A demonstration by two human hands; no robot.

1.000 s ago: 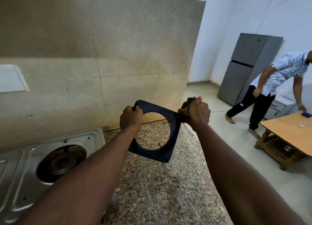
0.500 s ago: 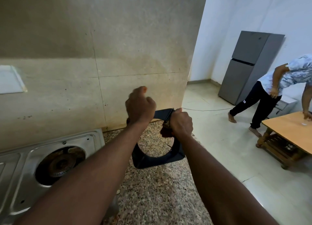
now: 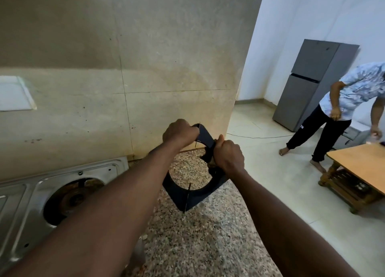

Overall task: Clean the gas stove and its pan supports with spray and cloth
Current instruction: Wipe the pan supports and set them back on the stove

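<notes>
Tiled wall [image 3: 145,68] and speckled stone table [image 3: 198,235], with the gas stove [image 3: 25,204] at lower left, its burner well uncovered. Black pan support [image 3: 193,197] is held upright above the table, just right of the stove, probably so both faces can be reached. Left hand [image 3: 180,132] steadies it, fingers curled round the top corner. Right hand [image 3: 228,157] has fingers curled tight round the adjoining edge, likely for rubbing; any cloth inside is hidden.

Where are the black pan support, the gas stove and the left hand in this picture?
black pan support [image 3: 199,197]: head view, lower frame below its round opening.
gas stove [image 3: 25,210]: head view, bare steel top left of the burner hole.
left hand [image 3: 180,133]: head view, back of the hand gripping the support's upper corner.
</notes>
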